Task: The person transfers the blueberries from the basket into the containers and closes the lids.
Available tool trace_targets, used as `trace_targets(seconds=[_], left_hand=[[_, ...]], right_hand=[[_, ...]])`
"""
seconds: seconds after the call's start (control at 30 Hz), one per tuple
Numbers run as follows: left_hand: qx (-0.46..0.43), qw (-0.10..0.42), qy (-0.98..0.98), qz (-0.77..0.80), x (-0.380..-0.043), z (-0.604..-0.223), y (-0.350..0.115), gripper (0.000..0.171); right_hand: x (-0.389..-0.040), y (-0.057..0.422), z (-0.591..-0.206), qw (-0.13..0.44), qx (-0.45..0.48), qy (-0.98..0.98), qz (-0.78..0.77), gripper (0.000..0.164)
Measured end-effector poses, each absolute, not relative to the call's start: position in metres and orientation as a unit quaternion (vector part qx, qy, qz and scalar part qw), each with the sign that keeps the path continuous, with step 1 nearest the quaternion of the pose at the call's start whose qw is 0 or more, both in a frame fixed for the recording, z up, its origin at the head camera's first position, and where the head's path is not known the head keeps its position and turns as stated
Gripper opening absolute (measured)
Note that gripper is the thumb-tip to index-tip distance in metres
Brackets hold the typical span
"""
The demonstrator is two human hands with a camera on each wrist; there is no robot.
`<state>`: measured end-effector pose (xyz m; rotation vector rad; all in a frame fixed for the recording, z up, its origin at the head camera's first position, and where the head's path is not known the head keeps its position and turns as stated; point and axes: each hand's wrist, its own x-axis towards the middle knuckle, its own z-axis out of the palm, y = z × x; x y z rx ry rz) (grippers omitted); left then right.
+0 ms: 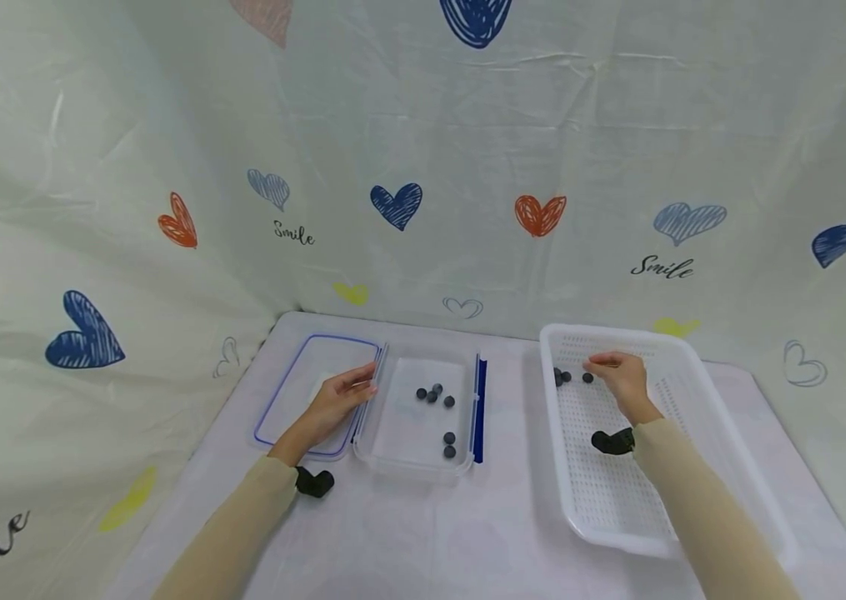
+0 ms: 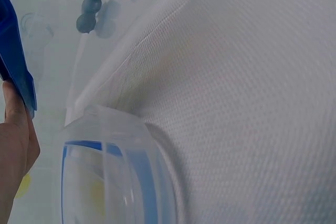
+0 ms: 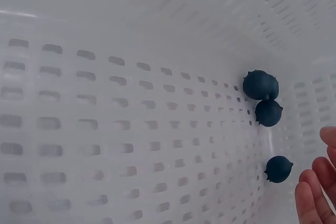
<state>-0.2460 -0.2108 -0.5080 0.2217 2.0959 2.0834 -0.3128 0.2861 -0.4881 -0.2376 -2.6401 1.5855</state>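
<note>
My left hand (image 1: pixel 338 404) holds the left edge of a clear plastic box (image 1: pixel 411 468). In the left wrist view, its fingers (image 2: pixel 16 106) lie against a blue latch flap (image 2: pixel 16 51). Several blueberries (image 1: pixel 432 397) lie on the box's bottom. My right hand (image 1: pixel 620 382) is low inside a white perforated basket (image 1: pixel 580 500), with fingers parted and nothing between them. Right by its fingertips sits one blueberry (image 3: pixel 278 169). A small cluster of blueberries (image 3: pixel 260 85) rests farther along the same basket wall.
A clear lid with a blue seal (image 1: pixel 283 375) lies flat left of the box, partly under my left forearm. Another blue latch flap (image 1: pixel 480 412) sticks out on the box's right side. A patterned curtain (image 1: pixel 468 150) hangs behind the white-covered table (image 1: pixel 423 542).
</note>
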Motion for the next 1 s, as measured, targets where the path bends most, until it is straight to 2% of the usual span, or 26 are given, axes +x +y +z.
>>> trace_targets(seconds=[1.0], left_hand=[[0.067,0.091,0.703,0.702,-0.244,-0.508,-0.210,0.057]], right_hand=[[-0.313,0.280,-0.512,0.074,-0.119,-0.876,0.462,0.027]])
